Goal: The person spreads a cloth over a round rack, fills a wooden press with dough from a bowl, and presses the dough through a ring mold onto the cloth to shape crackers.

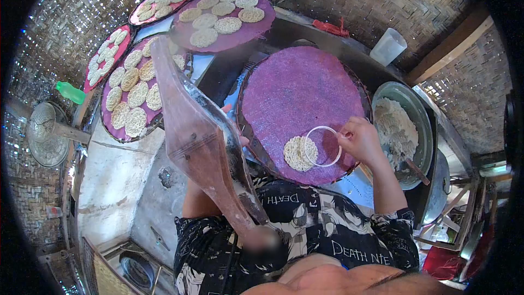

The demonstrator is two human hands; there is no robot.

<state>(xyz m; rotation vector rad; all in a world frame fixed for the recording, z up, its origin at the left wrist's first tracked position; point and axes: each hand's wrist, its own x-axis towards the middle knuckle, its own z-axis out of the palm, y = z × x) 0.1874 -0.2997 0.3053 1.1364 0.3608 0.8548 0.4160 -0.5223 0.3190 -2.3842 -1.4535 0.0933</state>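
Observation:
My right hand [360, 139] pinches a thin white ring [338, 158] at its right side. The ring is above the round purple cloth-covered tray [305, 93], partly overlapping one pale, lacy disc of noodle-like strands [295, 154] near the tray's front edge. My left hand [244, 141] is mostly hidden behind a long wooden press [191, 136] with two hinged-looking arms. Only some fingertips show along the press's right edge, and the hand appears to grip it. The press slants up from near my chest, tilted across the left of the view.
On the right, a large basin [406, 175] holds pale dough or flour [396, 125] and a wooden-handled tool [417, 171]. More discs lie on a pink tray [259, 27] and others at the left. A white cup [388, 46], red bag [331, 28] and green bottle [70, 92] stand around.

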